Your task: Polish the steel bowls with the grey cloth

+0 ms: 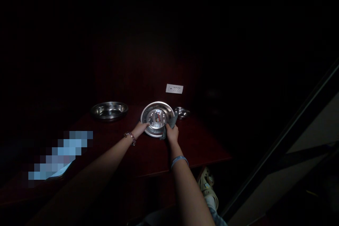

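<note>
Red table [202, 144] lies dim; left hand [141, 129] pinches steel basin [157, 119], ideally firmly; right hand [172, 135] pinches cloth [172, 120] against its right side.

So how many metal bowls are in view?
3: a held bowl between left hand and right hand, a wide bowl farther left, and a small bowl beyond the right hand. Darkness may hide more.

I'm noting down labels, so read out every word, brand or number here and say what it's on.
No text is readable.
Sticker on the metal basin: print too small.
Blue wristband: any print too small.
Wall socket: any markings too small.
Bright patch at left: pixelated, unreadable.
</note>
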A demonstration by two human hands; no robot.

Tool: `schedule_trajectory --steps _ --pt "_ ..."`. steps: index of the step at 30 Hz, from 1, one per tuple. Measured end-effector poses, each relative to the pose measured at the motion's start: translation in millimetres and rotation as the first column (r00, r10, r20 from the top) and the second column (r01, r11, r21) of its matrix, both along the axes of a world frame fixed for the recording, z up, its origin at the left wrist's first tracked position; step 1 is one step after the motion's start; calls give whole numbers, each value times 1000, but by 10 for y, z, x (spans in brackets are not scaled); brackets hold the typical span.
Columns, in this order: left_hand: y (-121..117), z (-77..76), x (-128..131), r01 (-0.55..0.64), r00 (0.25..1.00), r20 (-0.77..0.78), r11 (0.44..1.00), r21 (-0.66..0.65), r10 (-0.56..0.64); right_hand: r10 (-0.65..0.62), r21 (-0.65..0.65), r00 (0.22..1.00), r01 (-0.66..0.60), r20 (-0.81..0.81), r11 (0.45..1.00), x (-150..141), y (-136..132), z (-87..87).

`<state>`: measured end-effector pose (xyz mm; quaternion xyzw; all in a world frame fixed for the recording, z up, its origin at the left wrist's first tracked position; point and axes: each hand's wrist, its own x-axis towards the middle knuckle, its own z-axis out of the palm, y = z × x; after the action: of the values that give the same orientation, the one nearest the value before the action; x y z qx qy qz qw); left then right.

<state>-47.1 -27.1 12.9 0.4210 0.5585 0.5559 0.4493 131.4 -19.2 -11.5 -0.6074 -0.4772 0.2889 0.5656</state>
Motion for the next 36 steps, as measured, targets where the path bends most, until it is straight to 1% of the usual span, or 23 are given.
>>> schedule_trajectory --steps 5,9,14,20,25,32,36 --pt "-7 -17 -4 -4 1000 -26 1000 16 4 3 -4 1000 -3 13 1000 -1 -9 12" --pt "-52 35 4 -5 1000 -29 1000 20 5 5 10 1000 -5 -12 1000 -7 -4 6" --pt "-86 86 18 -23 1000 -18 1000 11 23 2 10 1000 -2 3 1000 -9 0 7" --pt "-66 62 4 -17 999 -37 1000 6 17 5 -21 1000 -5 27 1000 -9 -29 44" --pt "-55 37 -5 -15 1000 -16 1000 -18 15 14 -3 1000 -14 9 1000 -19 -35 47" --pt "-46 28 -12 -17 1000 -3 1000 10 17 -17 18 1000 18 -15 1000 -32 -20 33" --pt "-59 42 -3 -25 1000 7 1000 13 25 -3 7 1000 3 -12 1000 -30 -48 55"
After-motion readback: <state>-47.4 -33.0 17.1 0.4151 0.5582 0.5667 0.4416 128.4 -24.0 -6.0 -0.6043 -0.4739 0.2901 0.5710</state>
